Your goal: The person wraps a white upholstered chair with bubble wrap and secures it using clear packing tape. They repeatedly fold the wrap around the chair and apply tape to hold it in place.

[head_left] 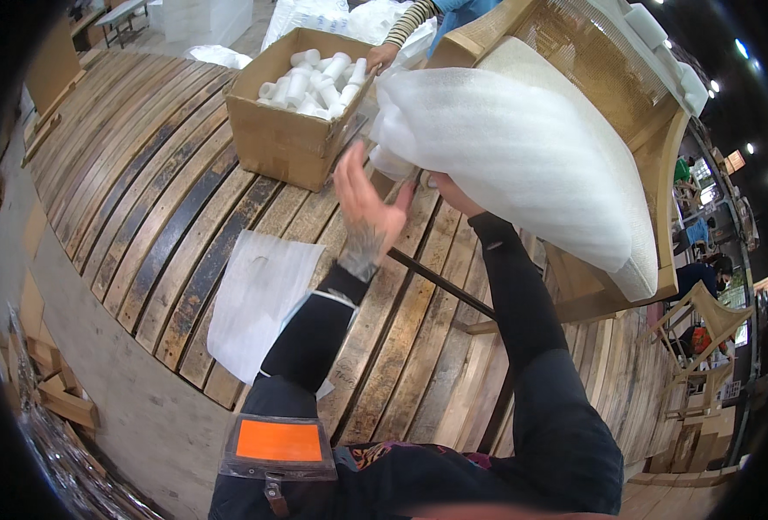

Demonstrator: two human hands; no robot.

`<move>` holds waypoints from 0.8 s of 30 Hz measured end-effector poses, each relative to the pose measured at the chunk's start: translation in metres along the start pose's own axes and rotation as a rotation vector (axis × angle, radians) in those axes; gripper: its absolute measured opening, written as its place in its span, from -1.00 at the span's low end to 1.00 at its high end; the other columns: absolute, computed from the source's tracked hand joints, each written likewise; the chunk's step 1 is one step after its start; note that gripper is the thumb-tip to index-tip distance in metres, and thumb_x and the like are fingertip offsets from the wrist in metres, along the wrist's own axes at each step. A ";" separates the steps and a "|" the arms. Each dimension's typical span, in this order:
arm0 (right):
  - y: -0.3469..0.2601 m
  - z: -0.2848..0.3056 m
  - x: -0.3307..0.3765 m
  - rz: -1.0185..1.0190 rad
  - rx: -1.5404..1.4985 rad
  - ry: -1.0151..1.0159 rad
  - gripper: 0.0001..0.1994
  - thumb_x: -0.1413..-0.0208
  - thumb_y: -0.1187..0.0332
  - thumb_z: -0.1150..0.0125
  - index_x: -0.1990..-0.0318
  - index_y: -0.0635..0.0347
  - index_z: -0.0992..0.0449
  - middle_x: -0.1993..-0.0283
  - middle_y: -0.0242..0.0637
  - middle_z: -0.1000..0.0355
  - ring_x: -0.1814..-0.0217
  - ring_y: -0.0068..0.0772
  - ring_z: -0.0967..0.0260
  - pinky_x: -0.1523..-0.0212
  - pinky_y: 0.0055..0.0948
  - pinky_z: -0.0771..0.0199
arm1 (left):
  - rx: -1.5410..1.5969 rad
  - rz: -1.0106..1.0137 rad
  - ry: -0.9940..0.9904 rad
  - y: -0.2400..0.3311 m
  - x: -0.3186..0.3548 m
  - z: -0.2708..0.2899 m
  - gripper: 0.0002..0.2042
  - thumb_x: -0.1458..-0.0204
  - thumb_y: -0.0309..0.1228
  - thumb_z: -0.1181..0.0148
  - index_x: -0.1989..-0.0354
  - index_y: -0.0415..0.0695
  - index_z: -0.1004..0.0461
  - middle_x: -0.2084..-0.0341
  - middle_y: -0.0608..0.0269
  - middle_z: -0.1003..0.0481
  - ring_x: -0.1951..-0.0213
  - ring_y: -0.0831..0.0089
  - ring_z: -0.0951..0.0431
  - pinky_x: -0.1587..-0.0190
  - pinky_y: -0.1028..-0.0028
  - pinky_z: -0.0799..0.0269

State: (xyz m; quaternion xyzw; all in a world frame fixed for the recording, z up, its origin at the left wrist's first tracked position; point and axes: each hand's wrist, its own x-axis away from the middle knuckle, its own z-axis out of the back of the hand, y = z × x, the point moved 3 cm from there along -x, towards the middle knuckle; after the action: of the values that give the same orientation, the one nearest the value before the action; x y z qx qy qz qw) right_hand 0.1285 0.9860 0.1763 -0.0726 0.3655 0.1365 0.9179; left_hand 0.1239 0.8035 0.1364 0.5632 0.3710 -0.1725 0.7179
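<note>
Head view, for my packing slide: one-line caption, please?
Both hands, left hand and right hand, at white foam wrap over a wooden chair, beside a cardboard box of white rolls.

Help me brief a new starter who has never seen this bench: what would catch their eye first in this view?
Probably the wooden chair lying on the plank workbench, its seat swathed in white foam wrap, upper right. The left hand is open beside the wrap's lower edge, while the right hand is tucked under it. Behind, a cardboard box holds white foam rolls.
</note>
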 end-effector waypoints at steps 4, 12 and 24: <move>0.023 -0.014 0.002 0.108 0.138 0.051 -0.64 -0.20 0.05 -0.16 -0.05 -0.01 -0.56 0.00 -0.18 -0.54 -0.10 -0.02 -0.43 -0.13 -0.06 -0.37 | 0.004 0.068 -0.172 0.000 -0.032 -0.021 -0.42 0.20 -0.34 -0.47 0.01 -0.35 -0.38 0.19 -0.14 -0.47 0.02 -0.13 -0.43 -0.04 0.06 -0.34; 0.037 -0.018 0.013 0.136 0.212 0.068 -0.57 -0.23 0.00 -0.10 -0.16 -0.03 -0.44 -0.13 -0.20 -0.41 -0.20 -0.10 -0.34 -0.17 -0.09 -0.34 | 0.075 0.104 -0.121 -0.003 -0.029 -0.028 -0.40 0.22 -0.27 -0.48 0.03 -0.36 -0.40 0.27 -0.13 -0.51 0.13 -0.14 -0.49 0.05 0.05 -0.37; 0.050 -0.043 0.026 0.121 0.496 0.058 -0.45 -0.27 -0.08 -0.02 -0.32 -0.07 -0.26 -0.32 -0.22 -0.22 -0.34 -0.24 -0.21 -0.24 -0.15 -0.31 | -0.119 -0.005 -0.002 -0.010 -0.021 -0.041 -0.35 0.24 -0.13 -0.50 0.05 -0.32 -0.40 0.28 -0.07 -0.54 0.14 0.01 -0.55 -0.13 0.06 -0.29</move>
State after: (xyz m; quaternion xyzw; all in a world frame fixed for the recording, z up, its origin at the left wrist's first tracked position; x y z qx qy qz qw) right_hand 0.1039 1.0284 0.1256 0.1730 0.4176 0.0950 0.8869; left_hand 0.0890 0.8348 0.1413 0.5184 0.3814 -0.1527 0.7500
